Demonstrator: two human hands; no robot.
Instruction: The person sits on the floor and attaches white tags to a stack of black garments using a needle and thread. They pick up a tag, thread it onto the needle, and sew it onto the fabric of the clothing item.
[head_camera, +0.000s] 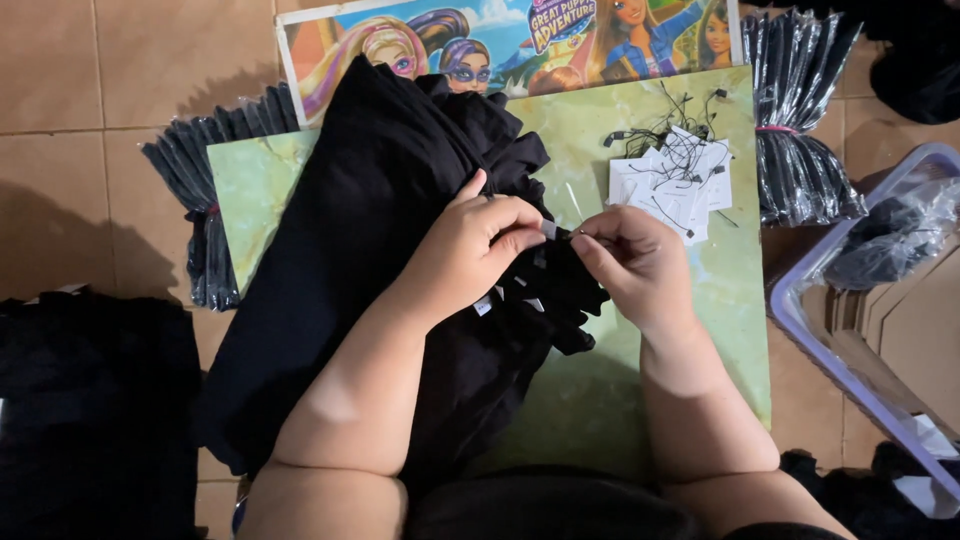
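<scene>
A stack of folded black garments (350, 270) lies across a green marbled board (690, 330). My left hand (475, 250) rests on the stack and pinches a small white label (548, 230) at a garment's collar. My right hand (635, 262) meets it from the right, fingertips pinched on something thin at the label; what it is cannot be told. More small white labels (505, 298) show along the collars under my left hand.
A pile of white hang tags with black strings (680, 175) lies on the board's far right. Bundles of black plastic-wrapped items (800, 110) sit at the back right and back left (200, 190). A lilac plastic bin (860, 340) stands right. A cartoon-printed board (520, 40) lies behind.
</scene>
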